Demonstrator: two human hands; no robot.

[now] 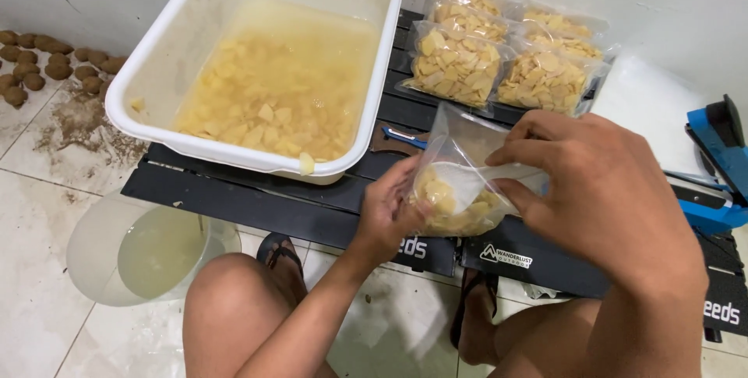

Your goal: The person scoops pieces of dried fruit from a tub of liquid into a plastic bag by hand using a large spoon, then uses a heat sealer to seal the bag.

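My left hand [389, 210] holds a clear plastic bag [460, 144] partly filled with pale yellow cut pieces, gripping it at its left side. My right hand [600, 191] holds a white spoon [467, 179] whose bowl is inside the bag's mouth. Both hands are over a low black slatted table [257, 203]. A white rectangular tub [156, 66] with cloudy water and many of the same cut pieces stands on the table to the left of the bag.
Several filled clear bags [499, 54] lie stacked at the table's back right. A blue sealing device [721, 171] sits at the right edge. On the tiled floor stand a translucent bucket [101, 249] of water and several brown round tubers [35, 62] at far left. My knees and sandalled feet are under the table.
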